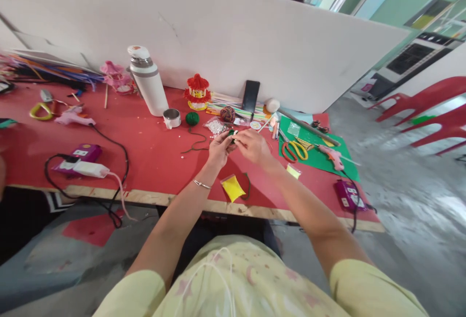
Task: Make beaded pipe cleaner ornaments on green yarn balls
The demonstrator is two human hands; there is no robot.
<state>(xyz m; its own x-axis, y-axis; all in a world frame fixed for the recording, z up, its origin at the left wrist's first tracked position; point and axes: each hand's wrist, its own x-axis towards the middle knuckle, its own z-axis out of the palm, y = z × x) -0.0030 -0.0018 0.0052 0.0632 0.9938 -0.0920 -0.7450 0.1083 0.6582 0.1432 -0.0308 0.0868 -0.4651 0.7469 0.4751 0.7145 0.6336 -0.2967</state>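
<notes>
My left hand point(219, 151) is closed round a small dark green piece point(231, 134), mostly hidden by the fingers. My right hand point(253, 146) meets it from the right, its fingers pinched at a tiny white bead point(235, 133) against the green piece. Just behind the hands lies a clear bag of white beads point(214, 125), with a few loose ones around it. A ball of green yarn point(192, 119) rests to the left, its strand trailing over the red table. Nearer me is a bag of yellow material point(233, 188).
A white thermos point(148, 81) and metal cup point(172, 118) stand back left. Behind are a red-and-yellow lantern-like craft point(197, 92) and a phone point(251, 95). To the right lie scissors point(294, 151), a pink glue gun point(331, 157) and a purple socket box point(350, 195). Another person sits far left.
</notes>
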